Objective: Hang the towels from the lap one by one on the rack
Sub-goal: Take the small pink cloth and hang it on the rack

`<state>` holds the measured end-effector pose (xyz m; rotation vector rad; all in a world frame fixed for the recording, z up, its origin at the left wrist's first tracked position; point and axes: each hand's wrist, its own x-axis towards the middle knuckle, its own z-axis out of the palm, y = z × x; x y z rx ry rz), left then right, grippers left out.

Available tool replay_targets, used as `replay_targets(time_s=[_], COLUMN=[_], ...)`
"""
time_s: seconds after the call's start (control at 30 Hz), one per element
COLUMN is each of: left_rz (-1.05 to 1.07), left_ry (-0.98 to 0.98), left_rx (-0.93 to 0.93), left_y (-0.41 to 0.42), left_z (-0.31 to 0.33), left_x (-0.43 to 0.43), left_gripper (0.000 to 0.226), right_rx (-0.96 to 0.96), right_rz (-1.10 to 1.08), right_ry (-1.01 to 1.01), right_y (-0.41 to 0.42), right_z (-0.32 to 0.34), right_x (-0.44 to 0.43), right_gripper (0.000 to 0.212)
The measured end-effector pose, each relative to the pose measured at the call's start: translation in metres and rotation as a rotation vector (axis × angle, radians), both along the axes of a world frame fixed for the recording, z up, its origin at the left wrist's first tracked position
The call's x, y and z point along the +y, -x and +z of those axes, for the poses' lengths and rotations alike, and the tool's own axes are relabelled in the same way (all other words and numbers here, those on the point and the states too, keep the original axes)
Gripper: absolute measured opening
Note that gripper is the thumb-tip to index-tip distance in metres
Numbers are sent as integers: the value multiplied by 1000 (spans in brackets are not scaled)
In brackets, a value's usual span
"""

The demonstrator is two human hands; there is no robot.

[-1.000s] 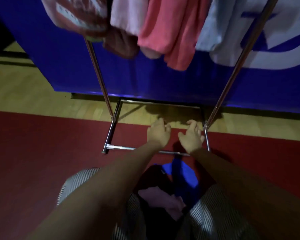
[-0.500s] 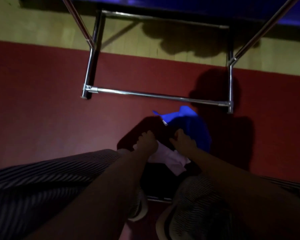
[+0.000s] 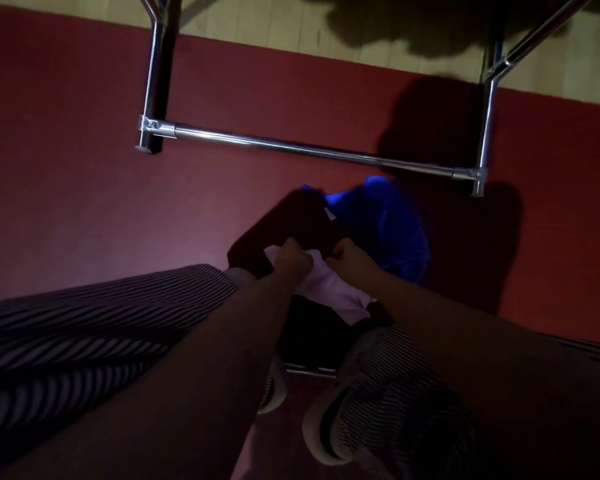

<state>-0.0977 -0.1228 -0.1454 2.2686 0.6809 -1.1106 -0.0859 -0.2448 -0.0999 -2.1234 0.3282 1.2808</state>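
Red floor (image 3: 84,202) all round, dimly lit. Clutches a pale towel (image 3: 333,292) on the lap with left hand (image 3: 291,263) and right hand (image 3: 357,263), seemingly both curled into the cloth. Blue towel (image 3: 381,223) just beyond the right hand, dark towel (image 3: 291,220) beyond the left, rack (image 3: 309,150) farther ahead.

No legible text in dim downward view
The rack (image 3: 312,152), blue towel (image 3: 378,223), dark towel (image 3: 291,223), white towel (image 3: 333,289) and striped trousers (image 3: 84,341) show no readable word, brand or number; a pale patch (image 3: 328,213) at the blue towel's edge is too blurred to read
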Motion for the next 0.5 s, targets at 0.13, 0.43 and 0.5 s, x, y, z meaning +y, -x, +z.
replay_targets(time_s=[0.13, 0.43, 0.5], left_rz=[107, 112, -51], left_ry=[69, 617, 739], left_rx=[-53, -178, -128], left_y=[-5, -33, -47], left_z=[-2, 46, 79], left_x=[1, 19, 32], left_gripper=[38, 13, 14], right_rx=[-43, -252, -319], right_rz=[56, 192, 332], right_ry=[-15, -240, -295], right_y=[-5, -25, -38], right_z=[-2, 28, 49], right_x=[7, 2, -7], right_gripper=[31, 71, 74])
